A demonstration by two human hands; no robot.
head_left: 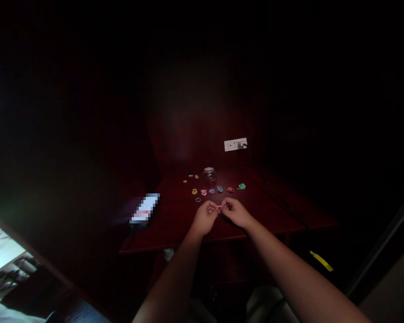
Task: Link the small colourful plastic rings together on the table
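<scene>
Over the front of the dark red desk (178,229), my left hand (205,216) and my right hand (234,211) meet fingertip to fingertip. Both pinch a small pinkish elastic band (219,207), mostly covered by the fingers. Beyond them runs a row of small looped bands grouped by colour: yellow bands (194,191), pink bands (204,192), purple bands (212,191), blue bands (220,189), red-orange bands (230,190) and green bands (242,186). A single greyish band (198,200) lies close to my left hand. Behind the row stands a lidded clear jar (209,176).
A few loose bands (190,176) lie left of the jar. At the desk's left edge is a phone (144,208) with a lit, blurred screen. A wall socket (235,144) holds a plug, whose black cable (279,195) trails down the right side. A yellow strip (321,260) shows lower right.
</scene>
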